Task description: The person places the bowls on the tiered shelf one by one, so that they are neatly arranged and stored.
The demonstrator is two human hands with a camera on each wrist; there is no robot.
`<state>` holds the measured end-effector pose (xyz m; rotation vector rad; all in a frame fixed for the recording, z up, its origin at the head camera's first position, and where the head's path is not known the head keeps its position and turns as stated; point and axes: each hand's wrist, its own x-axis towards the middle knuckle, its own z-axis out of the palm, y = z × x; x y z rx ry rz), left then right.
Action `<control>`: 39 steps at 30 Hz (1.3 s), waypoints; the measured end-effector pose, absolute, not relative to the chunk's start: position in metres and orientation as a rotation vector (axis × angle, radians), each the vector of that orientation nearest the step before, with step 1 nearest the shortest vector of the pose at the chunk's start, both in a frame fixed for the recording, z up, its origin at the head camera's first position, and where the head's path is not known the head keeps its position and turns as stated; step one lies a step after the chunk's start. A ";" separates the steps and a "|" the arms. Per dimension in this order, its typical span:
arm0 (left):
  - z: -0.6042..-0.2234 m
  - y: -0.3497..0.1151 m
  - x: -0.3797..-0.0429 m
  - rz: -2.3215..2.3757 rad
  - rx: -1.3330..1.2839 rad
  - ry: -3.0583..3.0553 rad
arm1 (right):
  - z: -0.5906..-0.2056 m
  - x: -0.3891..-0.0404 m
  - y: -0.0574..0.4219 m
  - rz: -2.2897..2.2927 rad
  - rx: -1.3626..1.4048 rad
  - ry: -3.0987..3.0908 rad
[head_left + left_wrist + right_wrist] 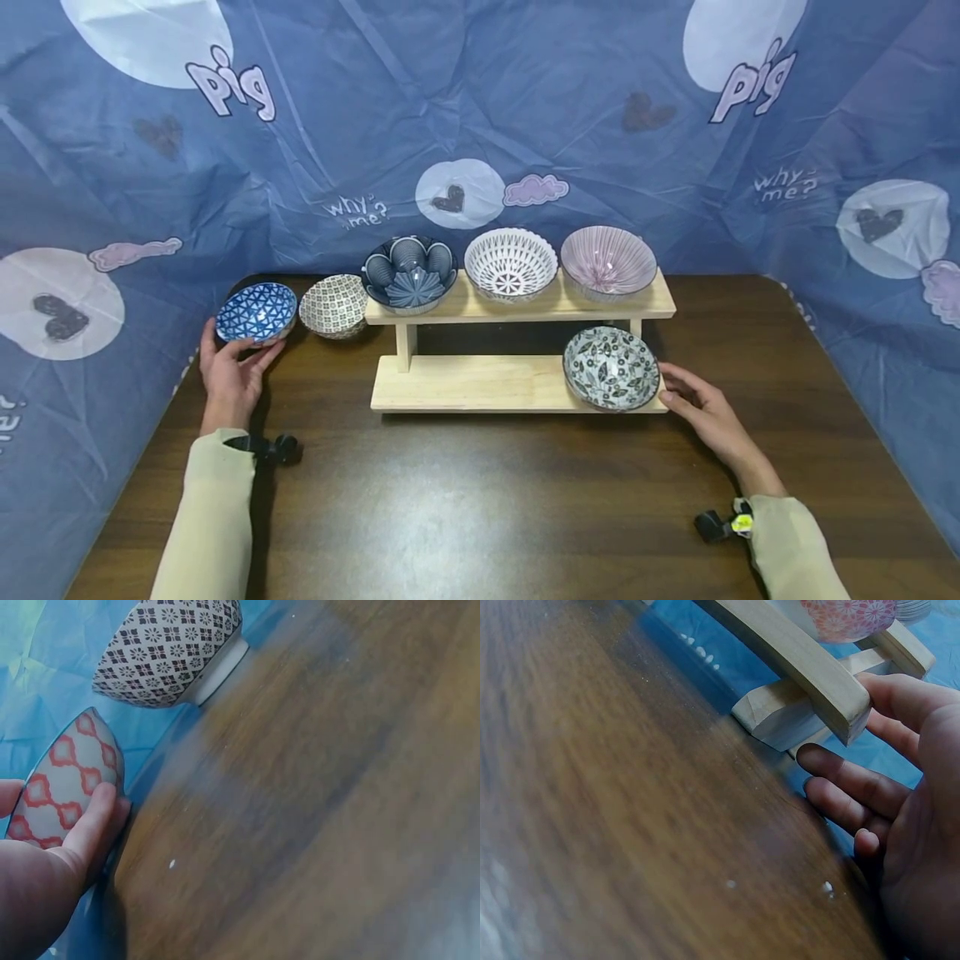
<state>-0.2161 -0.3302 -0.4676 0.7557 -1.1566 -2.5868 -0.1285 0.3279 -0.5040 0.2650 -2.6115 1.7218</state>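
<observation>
My left hand [234,379] grips a bowl [257,313] with a blue-and-white triangle pattern inside, at the table's far left. In the left wrist view its outside is white with red shapes [67,780], and the fingers lie against that side. Next to it stands a bowl [333,307] with a small dark-and-cream pattern. My right hand [705,412] is at the right end of a two-tier wooden shelf [472,387], beside a leaf-and-flower bowl [611,369] on the lower tier. A fingertip [870,681] is right at the plank's end; the other fingers are loosely bent.
The upper tier carries a dark blue bowl [410,275], a white patterned bowl [510,263] and a pink striped bowl [608,262]. Blue printed cloth [465,108] hangs behind and along both sides of the brown wooden table [480,500].
</observation>
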 end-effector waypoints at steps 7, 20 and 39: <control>-0.463 -0.332 -0.205 -2.574 0.769 -1.191 | -0.503 -0.128 0.328 1.705 0.259 -2.623; -0.448 -0.336 -0.181 -2.624 0.708 -1.157 | -0.505 -0.129 0.329 1.725 0.284 -2.596; -0.437 -0.338 -0.144 -2.701 0.602 -1.178 | -0.504 -0.129 0.327 1.710 0.268 -2.620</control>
